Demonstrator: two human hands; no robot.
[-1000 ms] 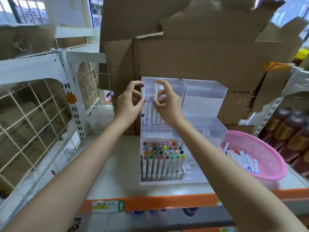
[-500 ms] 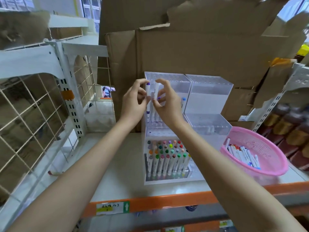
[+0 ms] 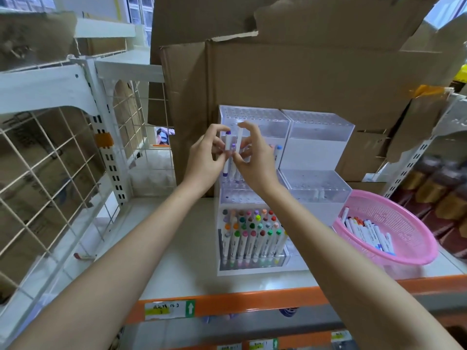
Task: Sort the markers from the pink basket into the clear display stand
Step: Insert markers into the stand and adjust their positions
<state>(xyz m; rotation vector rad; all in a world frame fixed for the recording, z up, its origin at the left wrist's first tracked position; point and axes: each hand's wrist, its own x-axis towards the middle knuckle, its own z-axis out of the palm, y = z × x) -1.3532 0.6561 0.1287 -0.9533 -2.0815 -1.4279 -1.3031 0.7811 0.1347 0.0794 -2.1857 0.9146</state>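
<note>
Though behind hands (image 3: 204,160) (image 3: 256,161), stand (image 3: 321,152) beside basket (image 3: 404,223)

Glossy clear plastic stand (image 3: 321,137); perforated pink plastic basket (image 3: 409,223); matt cardboard (image 3: 303,72)

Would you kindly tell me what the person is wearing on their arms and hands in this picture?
Nothing that shows. The left hand and right hand are bare, with no gloves or rings visible. The left forearm and right forearm are bare too: no sleeves, watch or bracelet in view down to the picture's lower edge.
</note>
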